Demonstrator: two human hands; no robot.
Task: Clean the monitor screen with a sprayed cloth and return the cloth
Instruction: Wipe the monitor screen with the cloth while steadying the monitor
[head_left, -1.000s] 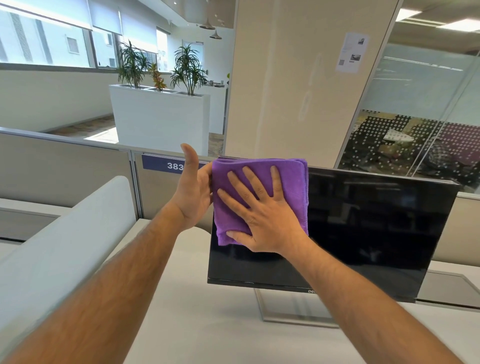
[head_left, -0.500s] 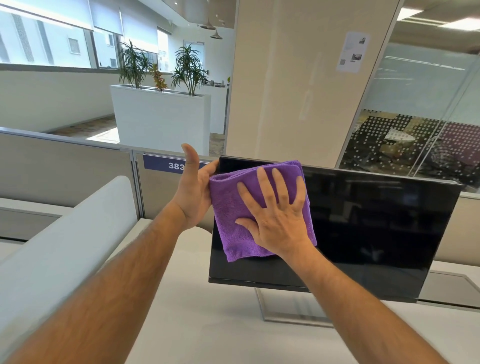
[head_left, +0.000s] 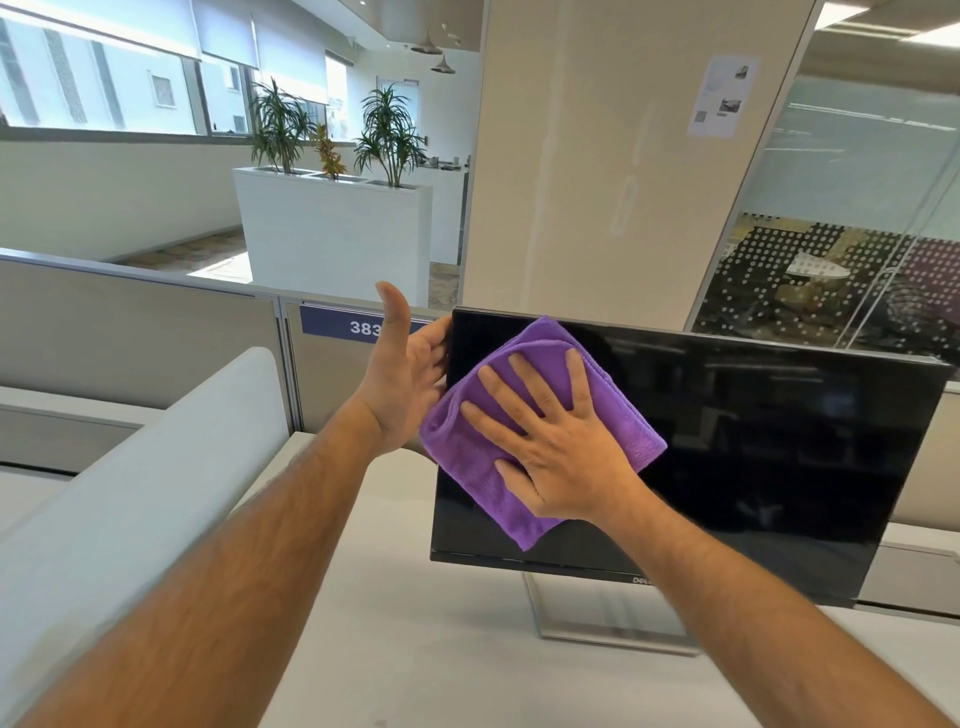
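A black monitor (head_left: 753, 441), switched off, stands on a metal stand on the desk. A folded purple cloth (head_left: 457, 462) lies against the left part of its screen, turned like a diamond. My right hand (head_left: 550, 447) presses the cloth flat to the glass with straight, spread fingers. My left hand (head_left: 402, 384) holds the monitor's upper left edge. Its fingers reach behind the panel and are hidden, and its thumb points up.
The monitor's stand (head_left: 597, 618) rests on a pale desk (head_left: 415, 649). A white curved divider (head_left: 130, 493) runs along the left. Grey partitions (head_left: 130, 332) close off the back, with a wide pillar (head_left: 597, 156) and a planter (head_left: 332, 234) beyond.
My right hand has slid the cloth down from the screen's top left corner and rotated it, so the cloth now sits tilted and lower. My left hand stays on the edge.
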